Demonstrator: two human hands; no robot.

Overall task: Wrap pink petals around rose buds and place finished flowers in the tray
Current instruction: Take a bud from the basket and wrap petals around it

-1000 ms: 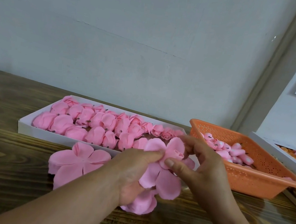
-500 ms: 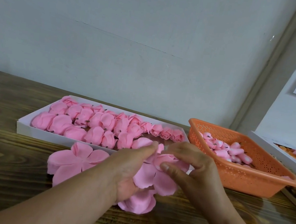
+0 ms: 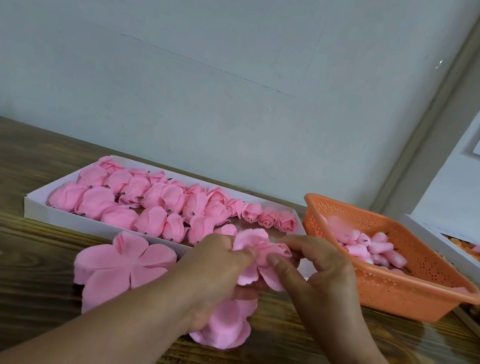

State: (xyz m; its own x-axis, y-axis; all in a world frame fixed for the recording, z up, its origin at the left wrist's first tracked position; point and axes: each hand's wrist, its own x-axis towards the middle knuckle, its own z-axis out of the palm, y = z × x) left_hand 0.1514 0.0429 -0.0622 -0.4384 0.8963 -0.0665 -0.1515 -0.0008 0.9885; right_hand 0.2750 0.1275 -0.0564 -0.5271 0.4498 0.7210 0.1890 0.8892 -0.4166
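Both my hands work one pink flower point(image 3: 256, 255) just above the table, in front of the white tray point(image 3: 34, 206). My left hand point(image 3: 214, 273) pinches the petals from the left. My right hand point(image 3: 321, 275) pinches them from the right, thumb on a lower petal, fingers curled over the rose bud, which is mostly hidden. The tray holds several finished pink roses point(image 3: 153, 201). A flat petal blank point(image 3: 120, 270) lies on the table to the left, and another petal blank point(image 3: 226, 323) lies under my left hand.
An orange perforated basket point(image 3: 401, 291) with several pink buds point(image 3: 377, 245) stands at the right. Behind it sits a white box point(image 3: 449, 249) holding orange and pink pieces. The wooden table point(image 3: 5, 288) runs to a wall at the back.
Both hands have lowered the flower toward the table, and the spread petals have been folded up closer around the bud. The bud, plainly visible before, is now covered.
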